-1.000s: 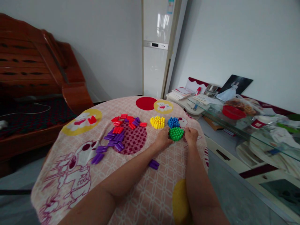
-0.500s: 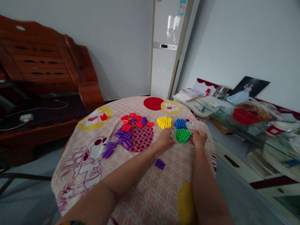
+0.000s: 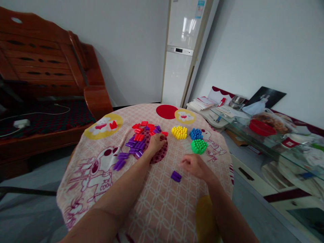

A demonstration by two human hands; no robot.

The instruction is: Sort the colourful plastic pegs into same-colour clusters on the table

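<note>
The left hand [image 3: 156, 143] is right by the red pieces [image 3: 138, 137] and purple pieces [image 3: 134, 143], mostly at its nine and ten o'clock. The right hand's [image 3: 195, 165] fingers are curled. I can't tell if either grip pinches anything. On the bench [image 3: 157, 199], a purple pair [image 3: 176, 176] lies at the right hand's eight o'clock, the green bunch [image 3: 199, 146] near twelve. From green, the blue bunch [image 3: 196, 134] is at twelve, the yellow bunch [image 3: 179, 132] at ten.

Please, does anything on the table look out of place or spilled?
Two things stand out: a small purple bunch lies alone near the right hand, apart from the other purple pieces, and a red bunch sits by itself on the left yellow patch. Nothing looks spilled.
</note>
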